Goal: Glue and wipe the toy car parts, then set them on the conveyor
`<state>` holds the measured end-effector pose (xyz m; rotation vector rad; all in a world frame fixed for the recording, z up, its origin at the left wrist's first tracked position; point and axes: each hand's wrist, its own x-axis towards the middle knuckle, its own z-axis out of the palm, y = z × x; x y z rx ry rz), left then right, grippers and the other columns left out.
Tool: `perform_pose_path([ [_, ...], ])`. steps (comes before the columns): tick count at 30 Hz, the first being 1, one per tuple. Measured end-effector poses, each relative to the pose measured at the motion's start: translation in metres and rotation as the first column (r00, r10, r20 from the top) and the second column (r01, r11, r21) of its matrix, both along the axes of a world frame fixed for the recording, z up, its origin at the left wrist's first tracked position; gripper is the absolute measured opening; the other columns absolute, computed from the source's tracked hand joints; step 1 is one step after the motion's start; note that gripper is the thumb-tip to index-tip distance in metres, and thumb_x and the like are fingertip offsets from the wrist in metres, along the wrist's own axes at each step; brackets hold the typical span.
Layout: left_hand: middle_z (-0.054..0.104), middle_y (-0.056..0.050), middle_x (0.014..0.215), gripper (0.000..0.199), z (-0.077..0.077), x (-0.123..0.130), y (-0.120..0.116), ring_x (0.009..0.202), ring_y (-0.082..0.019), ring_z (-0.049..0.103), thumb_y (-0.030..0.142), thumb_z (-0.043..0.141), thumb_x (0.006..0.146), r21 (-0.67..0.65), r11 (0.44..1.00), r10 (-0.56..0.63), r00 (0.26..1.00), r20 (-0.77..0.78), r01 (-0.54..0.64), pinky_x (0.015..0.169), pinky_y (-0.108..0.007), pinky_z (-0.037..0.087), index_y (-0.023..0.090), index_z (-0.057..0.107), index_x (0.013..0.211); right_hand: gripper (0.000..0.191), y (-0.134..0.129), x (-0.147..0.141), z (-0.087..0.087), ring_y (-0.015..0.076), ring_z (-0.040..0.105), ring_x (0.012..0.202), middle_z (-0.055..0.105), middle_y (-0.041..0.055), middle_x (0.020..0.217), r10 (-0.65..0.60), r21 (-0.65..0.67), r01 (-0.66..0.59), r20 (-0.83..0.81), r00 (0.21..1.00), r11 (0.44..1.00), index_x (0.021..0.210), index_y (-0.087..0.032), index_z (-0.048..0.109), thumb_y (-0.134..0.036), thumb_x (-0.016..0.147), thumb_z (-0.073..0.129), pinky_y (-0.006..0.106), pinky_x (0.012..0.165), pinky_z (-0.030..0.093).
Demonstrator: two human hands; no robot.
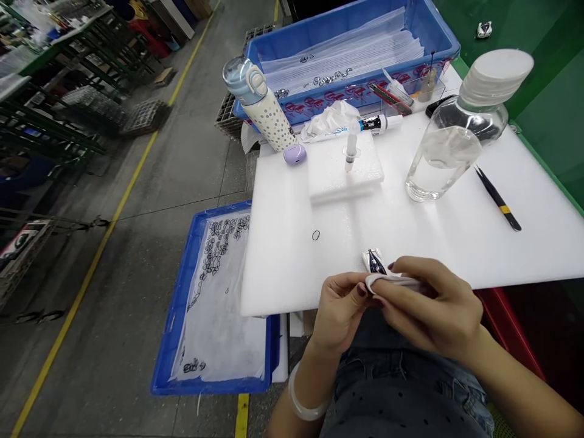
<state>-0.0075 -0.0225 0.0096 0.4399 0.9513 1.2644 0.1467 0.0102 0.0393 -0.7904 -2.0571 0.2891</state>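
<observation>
Both my hands meet at the front edge of a white foam board [283, 267]. My right hand [433, 304] is closed around a folded white cloth [401, 281], whose edge wraps over its fingertips. My left hand [340, 310] pinches with thumb and forefinger right against the cloth; whatever it holds is too small or hidden to name. Just beyond the fingertips is a small white and dark toy car [374, 260]; whether it touches the fingers I cannot tell. A thin black ring [316, 235] lies on the board to the left.
A clear bottle of liquid [444, 149] and black tweezers [498, 199] are on the right. A syringe [351, 152] stands in a foam block [328, 185]. Behind are a dotted water bottle [271, 118] and a blue bin [351, 30]. A blue tray [171, 328] of black rings is lower left.
</observation>
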Motion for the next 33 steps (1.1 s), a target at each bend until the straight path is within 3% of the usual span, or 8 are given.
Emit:
perform_pose_path([
  [5,0.078,-0.006,0.076,0.028,0.001,0.003,0.0,0.067,-0.014,0.072,0.045,0.089,0.066,0.069,0.996,0.057,0.996,-0.063,-0.052,0.065,-0.022,0.062,0.022,0.081,0.08,0.015,-0.003,0.016,0.011,0.0121,0.061,0.068,0.064,0.008,0.096,0.077,-0.026,-0.074,0.121,0.99,0.997,0.099,-0.017,0.066,-0.012,0.086,0.063,0.026,0.056,0.052],
  [11,0.079,-0.007,0.084,0.019,-0.006,-0.007,-0.008,0.077,-0.018,0.076,0.033,0.081,0.079,0.227,0.974,0.058,0.948,-0.314,0.015,0.073,-0.027,0.066,0.02,0.08,0.093,0.027,0.0,0.046,0.008,0.0137,0.065,0.072,0.07,0.0014,0.092,-0.146,-0.3,0.09,-0.169,0.975,0.95,0.105,-0.027,0.071,-0.009,0.086,0.066,0.028,0.057,0.049],
  [15,0.078,-0.006,0.086,0.012,-0.01,-0.01,-0.012,0.077,-0.018,0.074,0.018,0.075,0.083,0.439,0.893,0.299,0.596,-0.746,0.101,0.072,-0.029,0.065,0.018,0.077,0.095,0.015,0.001,0.045,-0.013,0.0138,0.062,0.067,0.07,0.0001,0.082,-0.225,-0.484,0.076,-0.258,0.94,0.872,0.096,-0.026,0.073,-0.018,0.083,0.074,0.027,0.052,0.046],
  [18,0.077,-0.005,0.088,0.019,-0.014,-0.005,-0.012,0.077,-0.017,0.073,0.01,0.072,0.083,0.567,0.784,0.503,0.275,-0.819,0.253,0.071,-0.03,0.063,0.018,0.075,0.1,0.01,0.002,0.045,-0.021,0.0156,0.061,0.065,0.069,0.002,0.079,-0.369,-0.596,0.112,-0.329,0.869,0.795,0.09,-0.024,0.071,-0.023,0.082,0.076,0.028,0.05,0.045],
  [25,0.072,-0.005,0.087,0.024,-0.026,0.005,-0.007,0.075,-0.016,0.068,0.009,0.072,0.083,0.607,0.693,0.634,0.071,-0.77,0.39,0.067,-0.027,0.06,0.016,0.07,0.106,0.022,0.02,0.063,-0.016,0.0215,0.065,0.065,0.068,0.0036,0.07,-0.65,-0.611,0.236,-0.659,0.378,0.756,0.07,-0.024,0.05,-0.009,0.086,0.053,0.036,0.066,0.051],
  [27,0.07,-0.006,0.087,0.023,-0.028,0.006,-0.006,0.075,-0.016,0.068,0.011,0.073,0.084,0.606,0.69,0.641,0.056,-0.766,0.395,0.066,-0.026,0.059,0.016,0.07,0.106,0.018,0.018,0.061,-0.016,0.0176,0.057,0.054,0.058,-0.0004,0.058,-0.629,-0.571,0.275,-0.637,0.445,0.773,0.074,-0.024,0.054,-0.015,0.09,0.055,0.036,0.065,0.052],
  [29,0.07,-0.005,0.088,0.023,-0.029,0.006,-0.006,0.075,-0.015,0.067,0.013,0.073,0.084,0.606,0.692,0.639,0.058,-0.767,0.391,0.066,-0.026,0.059,0.016,0.07,0.106,0.013,0.013,0.053,-0.017,0.0133,0.048,0.048,0.053,-0.0024,0.056,-0.561,-0.589,0.237,-0.459,0.689,0.772,0.079,-0.023,0.06,-0.024,0.092,0.062,0.029,0.051,0.045],
  [33,0.069,-0.005,0.088,0.024,-0.028,0.006,-0.006,0.076,-0.016,0.067,0.014,0.075,0.083,0.59,0.711,0.617,0.063,-0.785,0.382,0.069,-0.027,0.059,0.015,0.07,0.106,0.007,0.009,0.036,-0.018,0.0098,0.052,0.055,0.061,-0.0008,0.069,-0.148,-0.594,0.131,0.019,0.989,0.794,0.087,-0.021,0.064,-0.026,0.091,0.065,0.022,0.048,0.037],
])
